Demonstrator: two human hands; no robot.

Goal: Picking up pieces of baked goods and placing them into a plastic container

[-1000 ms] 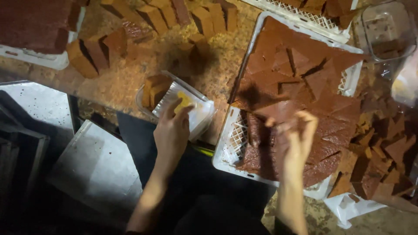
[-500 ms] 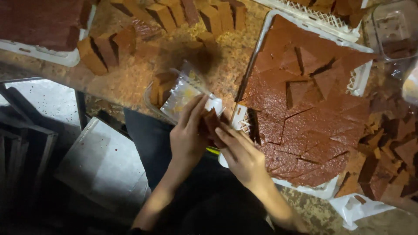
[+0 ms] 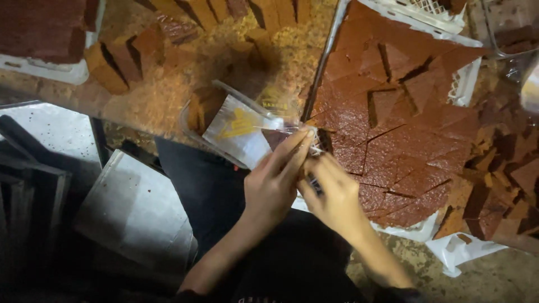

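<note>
I note both hands have met at the clear bag (image 3: 247,132): left hand (image 3: 275,182) pinches its mouth, right hand (image 3: 331,193) has left the tray (image 3: 460,90), fingers closed, apparently on a brown slice at the opening.

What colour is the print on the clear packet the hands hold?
Yellow print on the clear packet, which looks whitish; head view.

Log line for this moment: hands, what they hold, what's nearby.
left hand: holds clear plastic bag at its mouth | right hand: pinches same bag edge | nearby: white tray of cut brown slab
</note>
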